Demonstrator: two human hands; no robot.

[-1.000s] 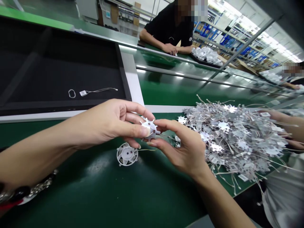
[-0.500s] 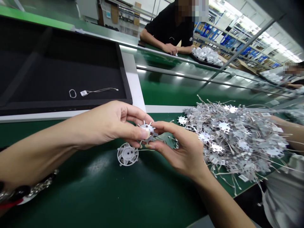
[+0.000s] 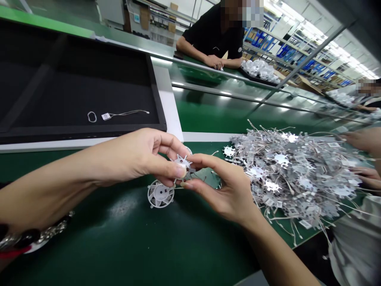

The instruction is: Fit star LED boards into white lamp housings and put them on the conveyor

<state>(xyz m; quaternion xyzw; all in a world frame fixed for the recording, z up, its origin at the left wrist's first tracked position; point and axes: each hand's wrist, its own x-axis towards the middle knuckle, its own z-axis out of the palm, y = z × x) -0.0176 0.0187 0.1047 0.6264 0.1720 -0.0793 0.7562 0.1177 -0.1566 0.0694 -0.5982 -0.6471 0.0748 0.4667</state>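
My left hand [image 3: 139,157] and my right hand [image 3: 229,186] meet over the green bench, both pinching one small silver star-shaped part [image 3: 182,163] with thin wires hanging from it. Just below the fingers a white round plastic wheel [image 3: 160,194] lies flat on the green mat [image 3: 143,242]. To the right of my right hand spreads a big heap of the same silver star parts with wires and labels [image 3: 297,174].
A black tray [image 3: 74,91] at the back left holds a small ring and a tagged wire [image 3: 119,115]. A person in black leans on the far bench [image 3: 212,39] beside a tray of white parts [image 3: 260,69]. Another person's hands [image 3: 364,159] reach in at right.
Both hands have lowered slightly with the star part, closer to the white wheel. The other person's hand at the right has moved over the heap.
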